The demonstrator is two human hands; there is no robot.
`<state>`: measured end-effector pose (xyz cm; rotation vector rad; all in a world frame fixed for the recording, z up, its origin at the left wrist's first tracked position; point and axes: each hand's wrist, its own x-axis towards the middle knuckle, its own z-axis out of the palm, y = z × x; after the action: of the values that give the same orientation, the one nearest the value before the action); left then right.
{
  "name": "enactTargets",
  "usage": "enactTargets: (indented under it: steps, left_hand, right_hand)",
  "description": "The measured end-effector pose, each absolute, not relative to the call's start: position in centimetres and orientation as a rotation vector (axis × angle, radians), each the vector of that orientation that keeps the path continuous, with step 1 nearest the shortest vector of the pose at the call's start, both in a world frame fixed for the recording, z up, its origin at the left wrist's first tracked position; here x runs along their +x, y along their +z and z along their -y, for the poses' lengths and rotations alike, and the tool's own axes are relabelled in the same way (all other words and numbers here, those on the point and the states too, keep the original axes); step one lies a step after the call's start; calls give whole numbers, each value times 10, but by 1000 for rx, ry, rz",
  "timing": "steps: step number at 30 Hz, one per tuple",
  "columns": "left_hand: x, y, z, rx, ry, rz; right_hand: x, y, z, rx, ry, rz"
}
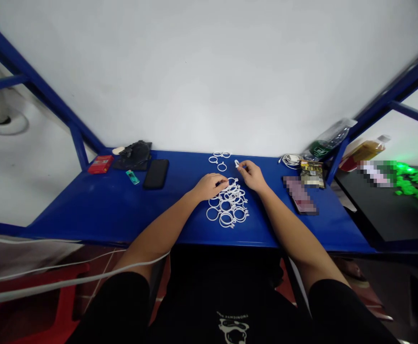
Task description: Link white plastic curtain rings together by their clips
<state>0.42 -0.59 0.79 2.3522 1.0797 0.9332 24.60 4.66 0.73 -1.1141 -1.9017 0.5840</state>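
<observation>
Right hand (251,175) raised just beyond and right of the heap, thumb and forefinger pinching one small white plastic ring with a tab (236,164), seen nearly edge-on; can't make out whether its tab is open or closed. Left hand (209,185) low at the far left edge of the heap of thin white plastic rings (232,196), palm down, fingers curled in toward the thumb, fingertips at the top rings; can't tell if it grips one or just touches. Heap sits on the blue tabletop (115,210) in front of the person, rings overlapping, small tabs pointing various ways. Beyond it, near the white wall, a small loose group of similar white rings (217,160), about four, lies apart from the heap. Progress, judged from the split: only a few set apart, one in hand, most in the heap, so looks early, large share left. If the far group is the finished lot, can't confirm from here. Off to the left, a black rectangular phone (156,174) and a red box (100,164); to the right, a coiled white cable (291,161) and a black-and-gold packet (312,173). None of these touched by either hand.
</observation>
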Motion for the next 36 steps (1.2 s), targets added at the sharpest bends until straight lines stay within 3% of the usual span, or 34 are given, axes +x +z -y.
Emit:
enactTargets:
  steps: [4, 8, 17, 31, 36]
  left_hand:
    - [3, 7, 5, 2295, 1106, -1164]
    - [1, 8, 4, 2372, 1105, -1198]
    - [1, 8, 4, 2534, 1078, -1203]
    - [3, 9, 7, 2607, 935, -1175]
    - [4, 10, 7, 2641, 899, -1162]
  right_hand:
    - [228, 18, -31, -892, 1114, 1733]
    - [214, 20, -19, -744, 1338, 1716]
    - [215, 26, -10, -856, 944, 1958]
    - [216, 26, -11, -892, 1049, 1933]
    - [214, 28, -10, -882, 918, 1965]
